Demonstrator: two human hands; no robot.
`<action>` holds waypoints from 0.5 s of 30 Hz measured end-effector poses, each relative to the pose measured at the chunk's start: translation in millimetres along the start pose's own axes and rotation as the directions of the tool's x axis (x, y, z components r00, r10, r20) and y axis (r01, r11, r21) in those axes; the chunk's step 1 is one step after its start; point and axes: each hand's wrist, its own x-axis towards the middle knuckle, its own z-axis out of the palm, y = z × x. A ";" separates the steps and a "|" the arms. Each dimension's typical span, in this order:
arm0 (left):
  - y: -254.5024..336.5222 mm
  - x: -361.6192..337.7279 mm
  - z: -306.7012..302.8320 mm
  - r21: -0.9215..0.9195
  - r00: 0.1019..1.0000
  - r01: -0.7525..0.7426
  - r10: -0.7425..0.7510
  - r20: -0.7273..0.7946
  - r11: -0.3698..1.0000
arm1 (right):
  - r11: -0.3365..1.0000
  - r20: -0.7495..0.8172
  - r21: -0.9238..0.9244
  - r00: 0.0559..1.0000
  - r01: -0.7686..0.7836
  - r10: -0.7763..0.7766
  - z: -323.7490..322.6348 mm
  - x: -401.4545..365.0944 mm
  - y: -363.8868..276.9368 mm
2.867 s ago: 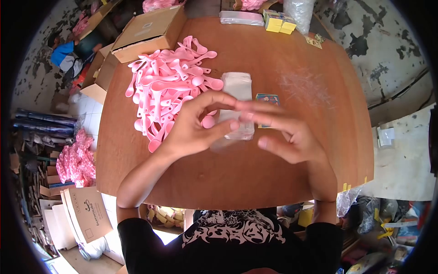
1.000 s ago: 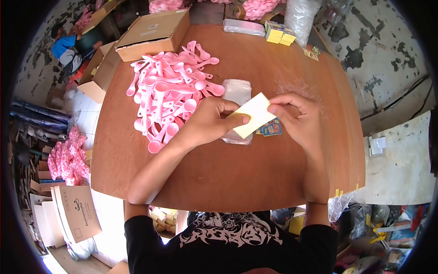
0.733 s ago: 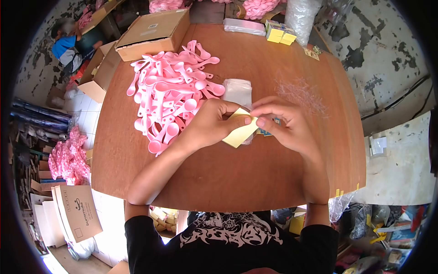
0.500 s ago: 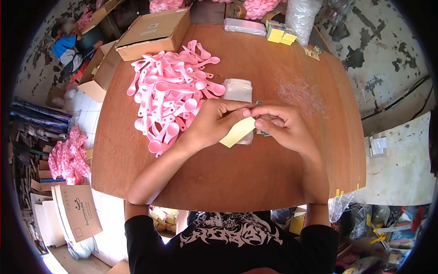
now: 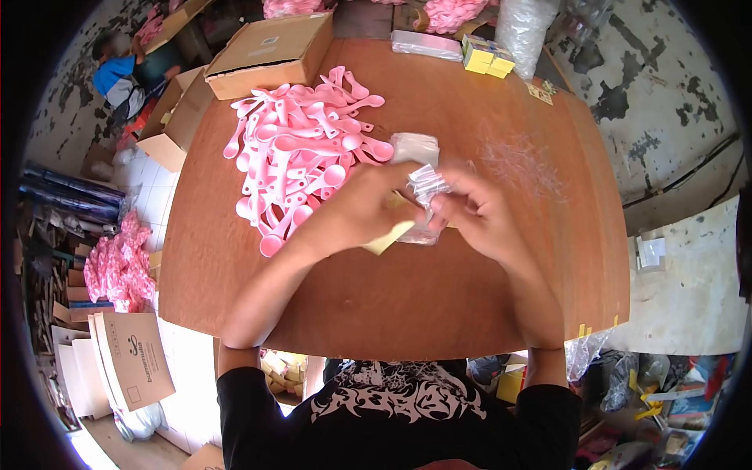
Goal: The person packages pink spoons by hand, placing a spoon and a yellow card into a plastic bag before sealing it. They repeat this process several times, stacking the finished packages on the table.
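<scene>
Over the middle of the wooden table (image 5: 407, 305), my left hand (image 5: 368, 205) is closed on a pale yellow card (image 5: 384, 240), which sticks out below the fingers. A small shiny clear plastic piece (image 5: 428, 185) lies between my two hands, at the fingertips. My right hand (image 5: 474, 205) pinches at the near side of this plastic. Beneath and behind the hands is a stack of clear plastic bags (image 5: 415, 146). A large pile of pink spoons (image 5: 298, 145) lies left of my hands.
A cardboard box (image 5: 270, 55) stands at the back left. Small yellow boxes (image 5: 487, 59), a clear packet (image 5: 427, 45) and a plastic roll (image 5: 523, 35) are at the back. Thin clear strands (image 5: 521, 163) lie to the right. A person (image 5: 117, 82) sits far left.
Shiny clear plastic now shows between my fingertips. My left hand has shifted slightly left and tilted with the yellow card, and my fingertips are farther apart.
</scene>
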 end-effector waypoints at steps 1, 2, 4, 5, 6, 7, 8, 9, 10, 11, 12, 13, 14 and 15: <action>5.1 -1.9 -7.0 0.045 0.996 0.017 -0.012 -0.094 0.999 | 1.000 -0.165 -0.014 0.986 0.015 -0.017 5.5 4.4 -2.3; -1.0 -2.6 -16.4 0.137 0.985 0.042 -0.018 -0.171 0.990 | 0.999 -0.326 -0.029 0.945 0.027 -0.035 12.6 9.1 -4.1; 4.1 -1.1 -35.3 0.020 0.932 0.232 -0.217 -0.291 0.972 | 0.998 -0.478 -0.044 0.877 0.037 -0.054 26.8 16.6 -3.3; 1.3 -1.7 -43.5 0.112 0.926 0.185 -0.135 -0.352 0.976 | 0.967 -0.358 -0.254 0.925 0.033 -0.126 34.3 20.4 2.1; -1.1 -2.3 -51.1 0.205 0.914 0.141 -0.048 -0.403 0.968 | 0.891 -0.221 -0.451 0.960 0.053 -0.169 42.1 24.6 9.0; -0.6 -2.6 -56.9 0.260 0.885 0.238 -0.098 -0.455 0.936 | 0.891 -0.222 -0.451 0.960 0.054 -0.170 50.2 30.3 21.3; 0.6 -3.9 -61.5 0.261 0.885 0.238 -0.099 -0.454 0.936 | 0.725 0.026 -0.631 0.942 0.275 -0.335 58.6 37.2 37.5; 1.7 -5.4 -65.4 0.275 0.879 0.228 -0.077 -0.470 0.934 | 0.492 0.297 -0.718 0.856 0.493 -0.423 67.0 42.8 47.2; 1.7 -6.4 -68.0 0.288 0.873 0.219 -0.055 -0.485 0.932 | 0.493 0.297 -0.717 0.856 0.493 -0.423 76.4 46.9 49.5; -0.3 -6.8 -69.2 0.270 0.875 0.191 -0.039 -0.483 0.944 | 0.367 0.392 -0.761 0.830 0.535 -0.397 85.8 50.7 50.9; 2.5 -7.7 -68.6 0.270 0.874 0.193 -0.041 -0.485 0.943 | 0.234 0.481 -0.784 0.801 0.575 -0.357 93.0 54.0 51.1; 8.2 -8.2 -67.0 0.274 0.872 0.214 -0.057 -0.486 0.937 | 0.131 0.536 -0.798 0.792 0.589 -0.293 97.7 56.7 50.6; 11.5 -8.6 -66.6 0.280 0.870 0.235 -0.073 -0.487 0.931 | 0.131 0.539 -0.795 0.789 0.592 -0.295 98.7 58.5 49.5; 10.2 -8.8 -67.0 0.280 0.868 0.238 -0.075 -0.490 0.930 | 0.090 0.558 -0.795 0.781 0.600 -0.280 99.3 60.8 43.2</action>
